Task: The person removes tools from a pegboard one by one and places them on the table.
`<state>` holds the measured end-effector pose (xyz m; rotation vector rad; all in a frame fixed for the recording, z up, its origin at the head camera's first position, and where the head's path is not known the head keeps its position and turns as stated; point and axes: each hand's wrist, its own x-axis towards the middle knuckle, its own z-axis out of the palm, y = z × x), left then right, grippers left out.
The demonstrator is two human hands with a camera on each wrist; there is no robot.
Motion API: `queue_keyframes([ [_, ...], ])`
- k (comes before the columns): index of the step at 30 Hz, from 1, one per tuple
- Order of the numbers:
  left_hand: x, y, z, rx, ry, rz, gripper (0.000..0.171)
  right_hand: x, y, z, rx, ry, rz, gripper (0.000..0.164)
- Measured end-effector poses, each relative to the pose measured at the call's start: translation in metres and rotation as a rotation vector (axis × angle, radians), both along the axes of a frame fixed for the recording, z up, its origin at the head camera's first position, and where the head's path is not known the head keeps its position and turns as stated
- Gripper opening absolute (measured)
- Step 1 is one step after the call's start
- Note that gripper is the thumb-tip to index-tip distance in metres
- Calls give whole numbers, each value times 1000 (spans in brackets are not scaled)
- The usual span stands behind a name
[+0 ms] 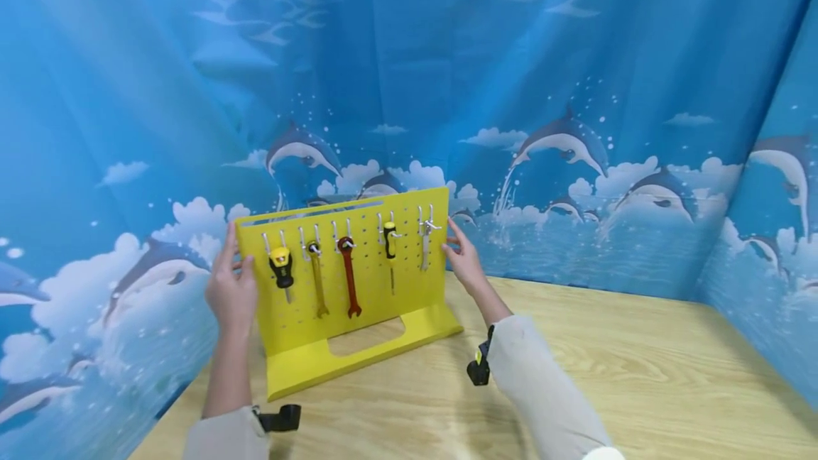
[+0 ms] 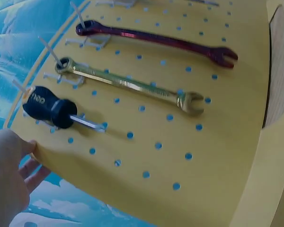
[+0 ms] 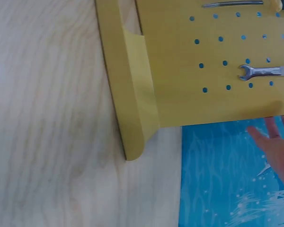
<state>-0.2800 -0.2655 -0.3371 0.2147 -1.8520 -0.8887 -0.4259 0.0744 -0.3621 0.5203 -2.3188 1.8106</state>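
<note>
A yellow pegboard stand stands upright on the table, its flat foot toward me. My left hand pinches its left edge, thumb at the front and fingers behind. At the right edge, my right hand touches the board with spread, fairly straight fingers. On the metal hooks hang a stubby black-and-yellow screwdriver, a gold wrench, a red wrench, a longer screwdriver and a silver wrench. In the left wrist view, the stubby screwdriver is nearest that hand.
The light wooden table extends right of the stand. Behind it hangs a blue curtain printed with dolphins, which also runs along both sides. A slot runs along the board's top. Black wrist devices sit at the sleeves.
</note>
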Motion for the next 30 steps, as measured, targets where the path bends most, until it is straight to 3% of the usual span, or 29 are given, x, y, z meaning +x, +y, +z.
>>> queue_keyframes([
  [8,-4,-11,0,14,-57,-92,63,8,4,-15,-14,189,-88,60],
  [17,-13,-17,-2,-7,-78,-150,65,21,10,-26,87,337,-211,71],
  [24,-18,-21,0,-14,-114,-199,65,34,18,-30,98,403,-218,71],
  [30,-24,-19,3,-5,-129,-251,65,45,25,-31,103,404,-223,71],
])
